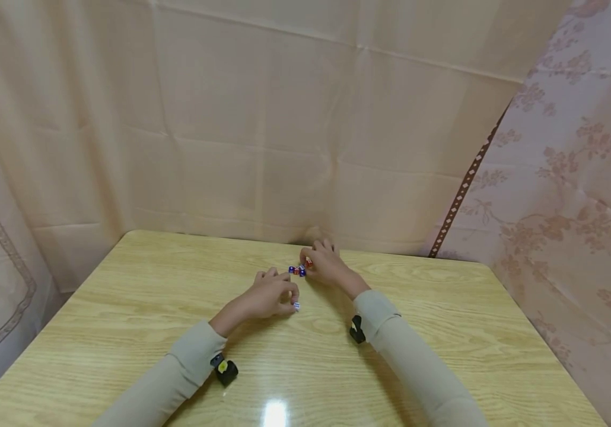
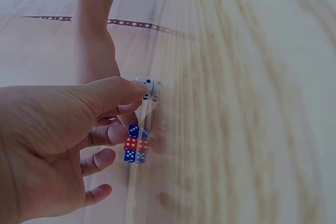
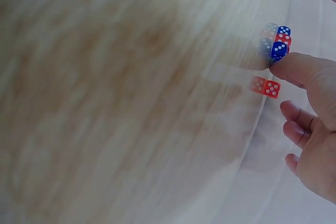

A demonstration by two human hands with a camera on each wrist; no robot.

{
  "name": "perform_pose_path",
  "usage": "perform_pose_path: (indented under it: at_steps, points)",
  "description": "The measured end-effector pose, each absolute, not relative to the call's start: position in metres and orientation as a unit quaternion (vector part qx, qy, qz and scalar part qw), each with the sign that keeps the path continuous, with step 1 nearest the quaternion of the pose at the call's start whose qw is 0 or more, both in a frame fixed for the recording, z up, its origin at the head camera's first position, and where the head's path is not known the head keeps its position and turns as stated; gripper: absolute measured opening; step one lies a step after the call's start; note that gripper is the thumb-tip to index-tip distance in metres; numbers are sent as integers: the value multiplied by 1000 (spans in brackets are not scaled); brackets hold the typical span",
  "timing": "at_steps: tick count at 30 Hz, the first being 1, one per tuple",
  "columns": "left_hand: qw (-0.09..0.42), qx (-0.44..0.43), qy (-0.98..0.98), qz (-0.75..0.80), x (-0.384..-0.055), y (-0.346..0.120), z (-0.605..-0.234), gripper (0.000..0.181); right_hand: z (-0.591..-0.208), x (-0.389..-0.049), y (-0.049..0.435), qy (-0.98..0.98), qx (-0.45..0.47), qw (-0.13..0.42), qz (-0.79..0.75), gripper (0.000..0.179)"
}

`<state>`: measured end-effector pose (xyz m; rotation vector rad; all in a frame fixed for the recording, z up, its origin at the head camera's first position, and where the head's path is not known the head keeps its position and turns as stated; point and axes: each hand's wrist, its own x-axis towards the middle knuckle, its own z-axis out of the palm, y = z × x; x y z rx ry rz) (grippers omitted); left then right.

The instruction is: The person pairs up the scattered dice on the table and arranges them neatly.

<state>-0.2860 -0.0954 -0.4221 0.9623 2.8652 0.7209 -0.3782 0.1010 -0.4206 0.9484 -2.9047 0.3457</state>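
Note:
My left hand [image 1: 270,295] pinches a white die with blue dots [image 1: 297,306] between thumb and finger, low over the table. Its other fingers are loosely bent. Beyond it, a blue die [image 1: 291,270], a red die [image 1: 296,270] and another blue die [image 1: 302,271] stand side by side in a short row. My right hand [image 1: 327,264] is at the row's right end, its thumb [image 3: 294,69] against the end blue die [image 3: 279,51]; the index fingertip is hidden in the right wrist view. A separate red die [image 3: 272,88] sits on the table by the right fingers.
The wood-grain table [image 1: 295,367] is glossy and mirrors the dice. Its far edge lies just beyond the right hand, with a beige curtain [image 1: 263,130] hanging behind. A floral cloth [image 1: 578,207] hangs on the right. Black wrist cameras sit under both sleeves.

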Motion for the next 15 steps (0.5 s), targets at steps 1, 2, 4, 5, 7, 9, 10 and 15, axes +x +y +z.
perform_pose_path:
  at_steps: [1,2,4,5,7,9,10,15]
  points:
    - [19,308,923,232,-286,-95,-422,17,-421,-378,101,-944,309,34,113,16]
    - [20,307,923,232,-286,-95,-422,17,-421,-377,102,-944,309,34,113,16]
    - [20,306,923,233,-285,-94,-422,17,-421,-377,103,-944,308,37,113,16]
    - [20,306,922,235,-285,-94,-422,17,-421,-376,103,-944,307,38,113,16]
    - [17,307,921,238,-285,-95,-423,17,-421,-376,104,-945,305,42,113,15]
    - [15,307,921,238,-284,-95,-423,18,-420,-375,105,-945,302,44,116,14]
    - [15,307,922,238,-284,-95,-423,18,-420,-374,106,-946,300,45,117,14]
    - [13,307,923,232,-284,-94,-424,18,-419,-370,110,-946,291,50,134,13]
